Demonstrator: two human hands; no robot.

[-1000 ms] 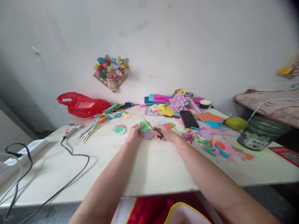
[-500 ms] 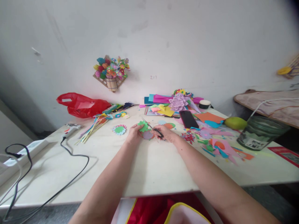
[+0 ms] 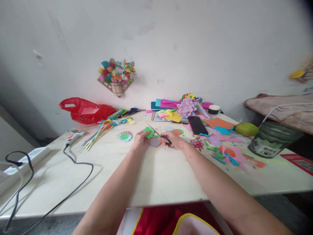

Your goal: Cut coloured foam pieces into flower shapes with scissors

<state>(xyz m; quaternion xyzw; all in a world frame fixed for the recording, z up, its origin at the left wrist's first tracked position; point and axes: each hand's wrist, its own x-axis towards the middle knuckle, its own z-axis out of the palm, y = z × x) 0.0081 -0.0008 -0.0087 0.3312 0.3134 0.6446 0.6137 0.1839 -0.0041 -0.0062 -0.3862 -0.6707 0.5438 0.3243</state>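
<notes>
Green flower [image 3: 149, 132] shifted slightly left, over mid-table [image 3: 168, 178]. Left hand [image 3: 141, 139] pinches its left edge; right hand's [image 3: 173, 139] fingers wrap scissors [image 3: 164, 137]. Blade contact too blurred to tell. Neat cutting likely wants flower turned, scissors steady.

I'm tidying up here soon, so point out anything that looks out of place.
Coloured scraps lie strewn left of the glass jar, untidily overlapping. The yellow-green, fruit-like object by the jar also looks odd near the orange craft sheet. No damage stands out.
</notes>
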